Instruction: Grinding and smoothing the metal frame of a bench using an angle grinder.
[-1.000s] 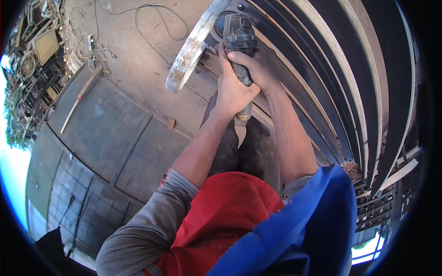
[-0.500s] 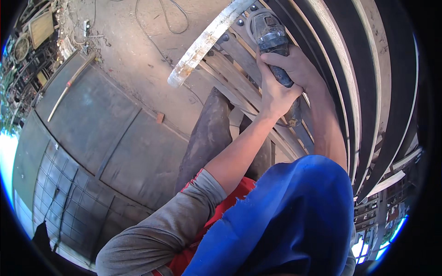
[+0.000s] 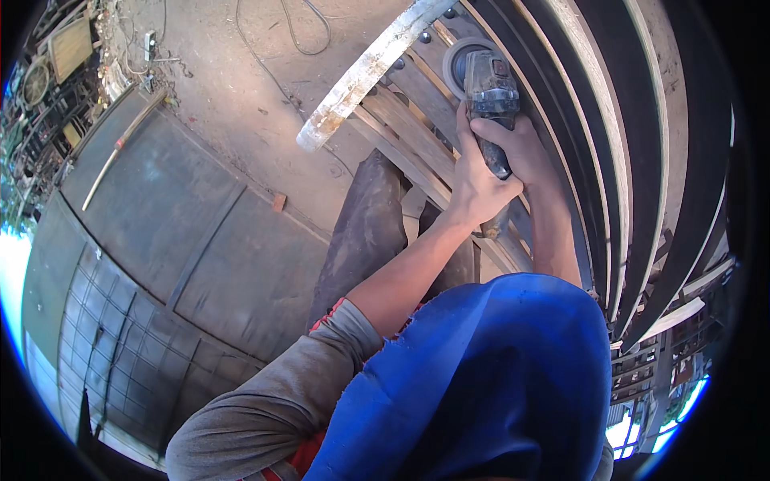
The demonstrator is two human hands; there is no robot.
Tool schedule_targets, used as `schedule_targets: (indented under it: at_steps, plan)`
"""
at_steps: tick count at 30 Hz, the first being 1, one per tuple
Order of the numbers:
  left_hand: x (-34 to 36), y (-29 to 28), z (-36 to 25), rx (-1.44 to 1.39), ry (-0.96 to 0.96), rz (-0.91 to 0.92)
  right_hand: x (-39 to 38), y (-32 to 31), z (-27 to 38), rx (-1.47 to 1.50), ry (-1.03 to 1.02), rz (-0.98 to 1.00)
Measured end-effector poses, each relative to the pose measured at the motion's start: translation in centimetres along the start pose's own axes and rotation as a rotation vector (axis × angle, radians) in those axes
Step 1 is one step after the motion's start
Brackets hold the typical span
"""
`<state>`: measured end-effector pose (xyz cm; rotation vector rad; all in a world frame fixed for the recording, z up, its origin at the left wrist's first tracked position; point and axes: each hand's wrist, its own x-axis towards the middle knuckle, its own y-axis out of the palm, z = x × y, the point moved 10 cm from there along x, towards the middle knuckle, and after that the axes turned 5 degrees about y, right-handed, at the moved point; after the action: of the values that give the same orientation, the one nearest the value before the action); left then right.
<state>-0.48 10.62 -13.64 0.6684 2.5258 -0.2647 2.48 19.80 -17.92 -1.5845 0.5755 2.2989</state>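
An angle grinder (image 3: pixel 491 84) with a dark body is in both of my hands, its disc against or just over the long metal bars (image 3: pixel 545 72) of a frame. My left hand (image 3: pixel 477 176) is closed round the body, toward its rear end. My right hand (image 3: pixel 517 148) grips it from the right, thumb across the body below the head. A pale, weathered strip (image 3: pixel 361 76) crosses the bars at upper left, with dark round bolt heads (image 3: pixel 425 38) beside it. A torn blue sheet (image 3: pixel 481 377) covers much of my lower body and hides part of my right arm.
At left lie large metal sheets (image 3: pixel 192 224), a wire grid (image 3: pixel 104 337), a long wooden-handled tool (image 3: pixel 116 152) and piled scrap (image 3: pixel 60 56). A cable (image 3: pixel 317 44) runs over the dirt floor (image 3: pixel 208 72). A small brick (image 3: pixel 279 204) lies by the sheets.
Both hands and the grinder first moved right along the bars, then slightly down. The blue sheet has swung left over the red garment. The view has shifted slightly.
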Motion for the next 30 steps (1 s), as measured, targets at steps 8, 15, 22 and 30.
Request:
schedule_targets:
  at_steps: [8,15,22,30]
  plan:
    - [1.1,-3.0,-2.2,0.577,0.094,0.078,1.3,2.3,0.6,0.408,-0.211,-0.126]
    - [3.1,-3.1,-2.7,0.799,0.082,0.05,3.2,2.6,2.9,0.458,-0.111,-0.18]
    - [3.8,-2.8,-3.1,0.917,-0.014,0.091,4.6,2.7,2.9,0.668,-0.184,-0.074]
    - [4.1,-3.3,-3.3,0.91,0.075,0.048,4.6,3.0,3.5,0.663,-0.224,-0.066]
